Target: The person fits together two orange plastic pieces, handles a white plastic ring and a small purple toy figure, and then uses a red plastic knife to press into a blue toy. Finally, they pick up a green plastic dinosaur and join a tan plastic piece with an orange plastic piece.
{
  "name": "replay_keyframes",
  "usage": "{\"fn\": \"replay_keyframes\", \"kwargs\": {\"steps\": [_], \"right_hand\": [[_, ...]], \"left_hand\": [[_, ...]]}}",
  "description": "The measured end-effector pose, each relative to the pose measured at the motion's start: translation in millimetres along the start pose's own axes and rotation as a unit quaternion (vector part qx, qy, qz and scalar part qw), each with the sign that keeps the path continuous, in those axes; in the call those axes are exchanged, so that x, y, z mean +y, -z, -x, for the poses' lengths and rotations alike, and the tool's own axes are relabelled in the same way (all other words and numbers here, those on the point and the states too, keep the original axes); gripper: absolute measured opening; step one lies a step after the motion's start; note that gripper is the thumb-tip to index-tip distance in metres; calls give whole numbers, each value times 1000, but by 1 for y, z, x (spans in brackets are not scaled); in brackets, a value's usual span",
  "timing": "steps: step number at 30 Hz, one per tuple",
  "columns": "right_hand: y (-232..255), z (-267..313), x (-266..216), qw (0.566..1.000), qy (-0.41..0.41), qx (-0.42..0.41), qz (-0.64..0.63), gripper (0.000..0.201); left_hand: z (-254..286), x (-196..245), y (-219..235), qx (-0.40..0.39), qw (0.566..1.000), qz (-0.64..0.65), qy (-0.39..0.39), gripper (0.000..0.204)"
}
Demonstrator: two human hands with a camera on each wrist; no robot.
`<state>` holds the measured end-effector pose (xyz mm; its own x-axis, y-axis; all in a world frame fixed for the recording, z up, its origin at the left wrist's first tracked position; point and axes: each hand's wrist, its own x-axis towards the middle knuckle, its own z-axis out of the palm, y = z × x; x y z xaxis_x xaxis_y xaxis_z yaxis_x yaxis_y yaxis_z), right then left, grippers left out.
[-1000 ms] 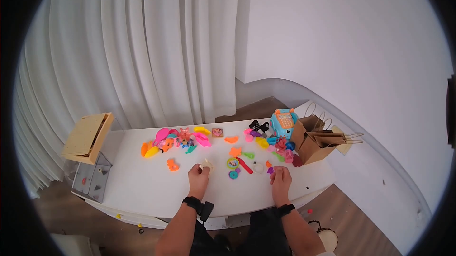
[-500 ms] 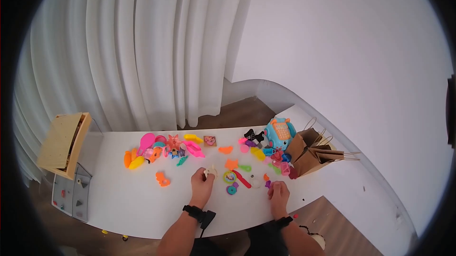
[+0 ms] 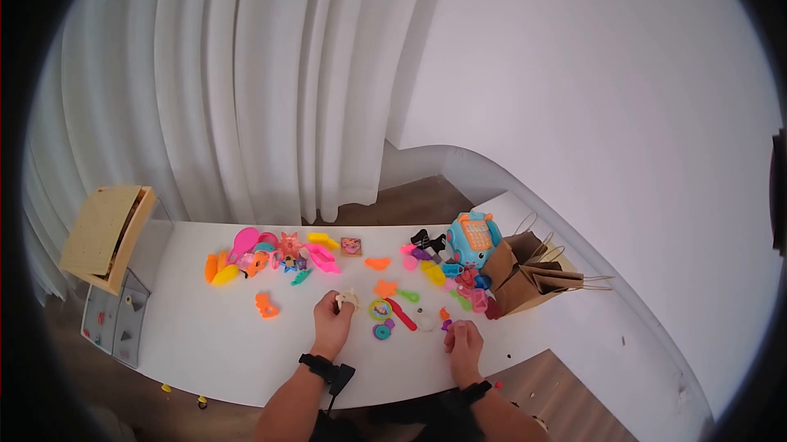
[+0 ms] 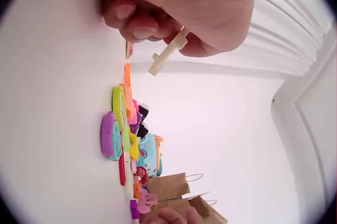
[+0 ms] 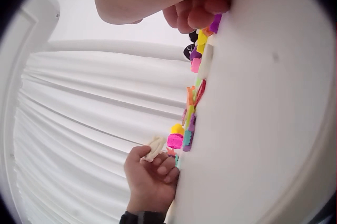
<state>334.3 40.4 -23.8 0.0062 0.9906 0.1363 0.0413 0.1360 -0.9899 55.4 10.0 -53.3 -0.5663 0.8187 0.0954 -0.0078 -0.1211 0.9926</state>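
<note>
My left hand pinches a small cream-coloured piece between thumb and fingers, above the white table. In the left wrist view a pale stem with short side pegs sticks out of the grip; the rest is hidden by the fingers. My right hand rests at the table with its fingers loosely curled and nothing visible in them. Just beyond its fingertips lie a small purple toy and a small orange one. Between the hands lie a yellow-green round toy, a purple-and-teal toy and a red stick-like toy.
Colourful toys, among them a pink paddle-shaped one, are heaped at the back left. A blue toy telephone and brown paper bags stand at the right. A wooden box sits at the left end. An orange toy lies left of my left hand.
The head view has tilted and shifted, so the table's things sit lower and further left. My left hand has kept hold of the cream piece; the right hand has stayed beside the purple toy.
</note>
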Motion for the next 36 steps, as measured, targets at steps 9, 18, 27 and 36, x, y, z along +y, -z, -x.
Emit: {"fn": "replay_keyframes", "kwargs": {"steps": [9, 18, 27, 36], "right_hand": [[-94, -52, -44, 983, -17, -144, -111, 29], [-175, -71, -18, 965, -47, -207, -152, 26], [-171, -50, -9, 973, 99, -207, 6, 30], [-181, -26, 4, 974, 62, -218, -3, 36]], "left_hand": [[-17, 13, -9, 2, 993, -99, -60, 16], [-8, 13, -3, -18, 998, -50, -16, 14], [-3, 9, -3, 21, 997, -39, -55, 12], [-6, -2, -2, 35, 994, -31, -96, 15]]}}
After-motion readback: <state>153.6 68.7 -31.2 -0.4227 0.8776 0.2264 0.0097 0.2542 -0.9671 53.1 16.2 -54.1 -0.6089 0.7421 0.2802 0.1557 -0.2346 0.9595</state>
